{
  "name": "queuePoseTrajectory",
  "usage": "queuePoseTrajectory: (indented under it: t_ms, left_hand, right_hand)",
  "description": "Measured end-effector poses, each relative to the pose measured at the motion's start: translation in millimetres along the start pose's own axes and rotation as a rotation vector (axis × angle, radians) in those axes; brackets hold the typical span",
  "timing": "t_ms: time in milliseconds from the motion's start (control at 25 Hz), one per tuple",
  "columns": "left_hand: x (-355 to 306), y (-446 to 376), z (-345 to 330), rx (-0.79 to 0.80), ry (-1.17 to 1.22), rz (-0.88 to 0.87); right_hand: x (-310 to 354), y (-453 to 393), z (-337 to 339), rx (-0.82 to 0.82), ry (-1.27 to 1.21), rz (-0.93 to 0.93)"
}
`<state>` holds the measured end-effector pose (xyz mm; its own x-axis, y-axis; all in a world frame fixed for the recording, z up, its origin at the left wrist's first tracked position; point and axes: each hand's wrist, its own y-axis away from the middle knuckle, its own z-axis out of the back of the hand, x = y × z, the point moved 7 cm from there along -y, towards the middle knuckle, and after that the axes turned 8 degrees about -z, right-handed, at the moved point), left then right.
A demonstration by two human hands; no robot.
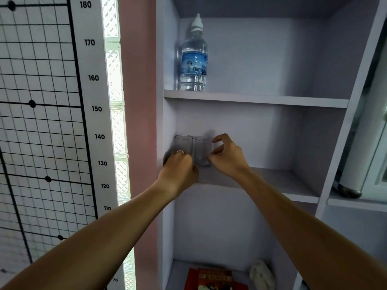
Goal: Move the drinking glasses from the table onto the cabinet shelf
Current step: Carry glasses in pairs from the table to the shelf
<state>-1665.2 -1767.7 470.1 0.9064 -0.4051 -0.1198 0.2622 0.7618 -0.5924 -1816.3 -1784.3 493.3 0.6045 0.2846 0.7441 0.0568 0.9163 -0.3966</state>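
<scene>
Two clear drinking glasses stand upright side by side at the left end of the cabinet's middle shelf (272, 176). The left glass (183, 142) is close to the cabinet's left wall, and my left hand (178, 170) wraps its lower part. A ring on one finger shows through the glass. The right glass (202, 149) almost touches the left one. My right hand (227, 158) holds it from the right, thumb on its lower front, fingers curled at its side, index finger lifted off.
A water bottle (193, 59) stands on the shelf above, at its left end. The shelf below holds a red box (215, 278) and a white crumpled thing (260, 273). A height chart (92, 109) hangs on the wall to the left. A white and metal appliance (354, 174) stands in the compartment to the right.
</scene>
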Motion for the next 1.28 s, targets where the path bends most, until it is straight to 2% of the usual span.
queuePoseTrajectory:
  t_ms: [200,280,400,560,720,880,1080,1280]
  left_hand:
    - [3.2,5.2,0.8,0.057,0.077,0.013]
    - [4.3,10.9,6.0,0.082,0.108,-0.015]
    - [7.4,29.3,23.6,0.114,0.173,-0.097]
    - [34.3,74.0,65.3,0.164,0.205,-0.063]
    - [107.9,156.2,124.0,0.218,0.101,0.176]
    - [176.0,268.7,204.8,0.165,0.019,0.454]
    - [214.0,432.8,321.8,0.097,-0.158,0.718]
    - [214.4,612.9,435.9,0.058,-0.237,0.968]
  right_hand:
    - [-3.3,3.1,-4.3,0.122,0.028,-0.041]
    - [-2.7,8.1,-2.8,0.110,0.034,-0.031]
    - [9.5,19.5,-9.9,0.092,0.078,0.035]
    - [39.5,41.2,-45.0,0.228,0.068,0.113]
    - [102.1,86.0,-105.5,0.397,0.042,0.288]
    - [185.4,158.3,-183.1,0.648,-0.017,0.425]
    - [305.1,287.2,-274.0,0.883,-0.053,0.612]
    - [415.8,447.7,-335.4,1.072,-0.151,0.705]
